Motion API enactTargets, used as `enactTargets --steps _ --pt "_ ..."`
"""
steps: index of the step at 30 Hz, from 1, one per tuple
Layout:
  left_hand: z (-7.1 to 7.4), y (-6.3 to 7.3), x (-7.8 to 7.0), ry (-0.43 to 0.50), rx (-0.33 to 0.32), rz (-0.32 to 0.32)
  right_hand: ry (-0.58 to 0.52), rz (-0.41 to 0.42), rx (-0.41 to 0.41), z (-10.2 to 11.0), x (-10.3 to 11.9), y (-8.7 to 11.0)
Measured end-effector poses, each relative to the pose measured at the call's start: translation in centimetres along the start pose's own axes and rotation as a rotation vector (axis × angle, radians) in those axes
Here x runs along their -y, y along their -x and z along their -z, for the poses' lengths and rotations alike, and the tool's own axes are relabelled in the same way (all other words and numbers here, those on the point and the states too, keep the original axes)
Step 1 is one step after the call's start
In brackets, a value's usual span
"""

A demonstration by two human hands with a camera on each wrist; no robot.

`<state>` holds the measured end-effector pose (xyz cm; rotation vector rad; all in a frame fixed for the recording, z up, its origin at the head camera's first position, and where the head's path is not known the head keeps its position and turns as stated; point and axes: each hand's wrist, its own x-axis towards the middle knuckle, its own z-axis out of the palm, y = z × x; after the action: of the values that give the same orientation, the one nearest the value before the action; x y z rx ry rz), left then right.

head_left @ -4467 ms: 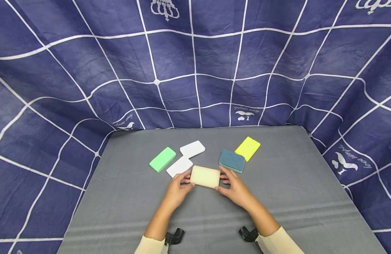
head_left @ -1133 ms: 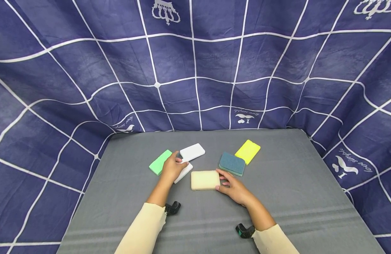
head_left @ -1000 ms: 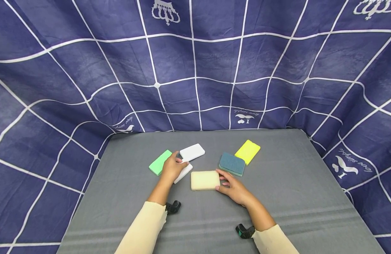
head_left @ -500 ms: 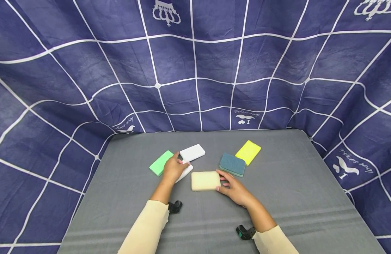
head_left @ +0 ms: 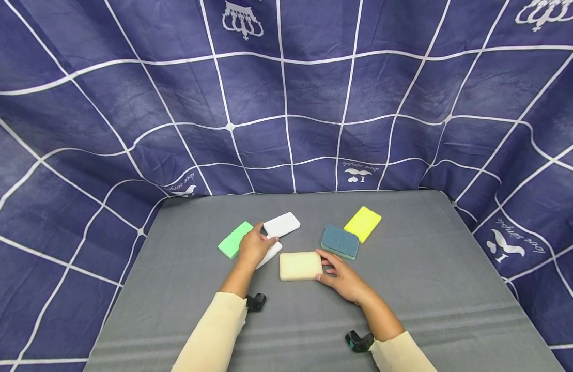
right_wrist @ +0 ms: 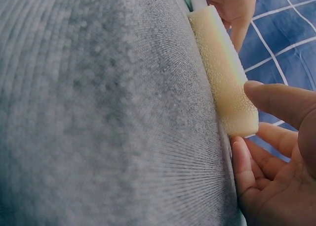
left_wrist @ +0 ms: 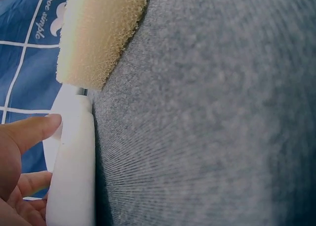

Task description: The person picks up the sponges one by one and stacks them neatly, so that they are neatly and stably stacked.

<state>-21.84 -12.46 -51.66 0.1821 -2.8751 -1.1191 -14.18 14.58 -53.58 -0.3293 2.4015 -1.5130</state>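
A cream, open-pored sponge lies flat on the grey cloth near the middle. My right hand holds its right end, thumb at the near corner and forefinger at the far corner. Left of it, my left hand is over a smooth white sponge and covers much of it. In the left wrist view the thumb and fingertips lie against that white sponge, beside the end of the cream one. The right wrist view shows the right thumb and fingers around the end of the cream sponge.
A second white sponge lies just behind the left hand, and a green sponge to its left. A dark teal sponge touches a yellow sponge at the back right. Blue gridded curtains surround the table.
My left hand has left the cream sponge's left end and moved up and left onto the nearer white sponge. The cream sponge has straightened slightly; my right hand remains at its right end.
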Motion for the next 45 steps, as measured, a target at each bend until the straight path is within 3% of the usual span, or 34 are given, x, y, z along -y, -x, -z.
enactTargets --steps 24,35,45 --pt "0.4 0.2 0.3 0.221 -0.017 0.072 -0.038 -0.036 0.008 0.1 0.0 -0.2" --pt "0.7 0.7 0.5 0.362 0.001 0.029 -0.046 -0.049 -0.012 0.2 0.0 -0.2" --pt "1.1 1.9 0.1 0.423 0.013 0.004 -0.066 -0.049 -0.008 0.2 0.0 -0.1"
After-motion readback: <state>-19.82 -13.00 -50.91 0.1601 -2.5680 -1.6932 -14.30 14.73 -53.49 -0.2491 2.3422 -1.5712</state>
